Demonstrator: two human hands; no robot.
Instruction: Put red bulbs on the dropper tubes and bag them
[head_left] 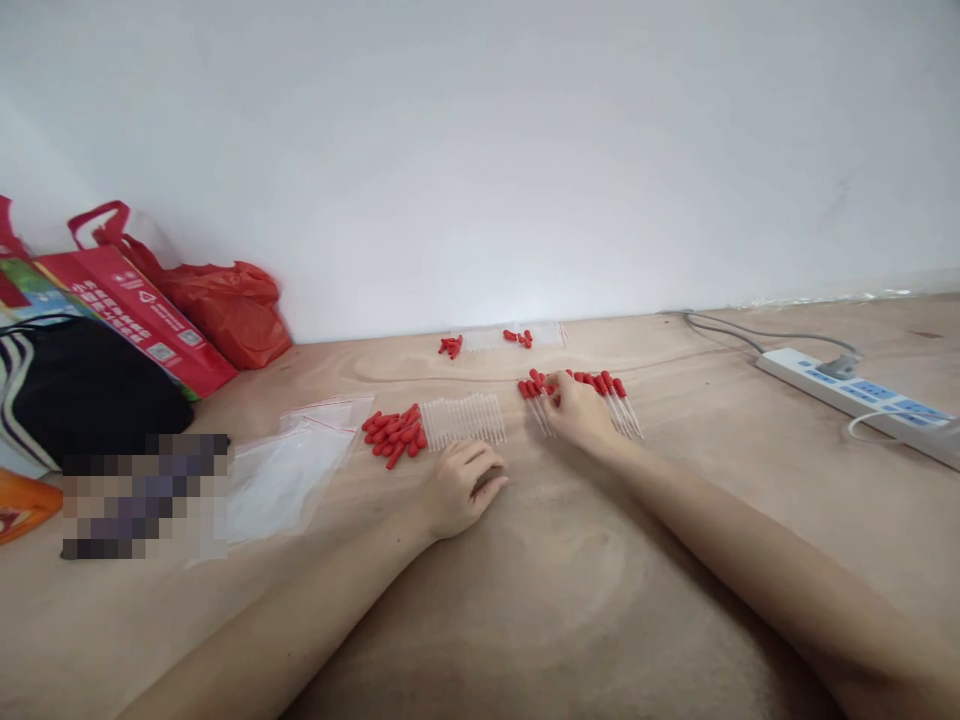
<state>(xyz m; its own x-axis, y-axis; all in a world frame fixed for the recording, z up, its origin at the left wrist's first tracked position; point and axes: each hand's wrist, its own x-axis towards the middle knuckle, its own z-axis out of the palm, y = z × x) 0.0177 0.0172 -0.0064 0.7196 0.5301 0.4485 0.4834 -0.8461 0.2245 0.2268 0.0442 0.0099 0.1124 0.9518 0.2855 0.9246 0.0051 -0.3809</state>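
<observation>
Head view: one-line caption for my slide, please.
Right hand at a row of red-capped droppers; left hand beside clear tubes and loose red bulbs.

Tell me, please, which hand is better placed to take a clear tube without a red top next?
Probably the left hand: it lies close to the near ends of the clear tubes. The right hand is farther right, at the row of red-topped tubes.

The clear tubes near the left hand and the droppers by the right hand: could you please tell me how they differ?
The clear tubes are bare, while the droppers wear red bulbs. The tubes lie just beyond the left hand, whereas the right hand hides part of the droppers' row. Both lie in rows on the tabletop.
</observation>
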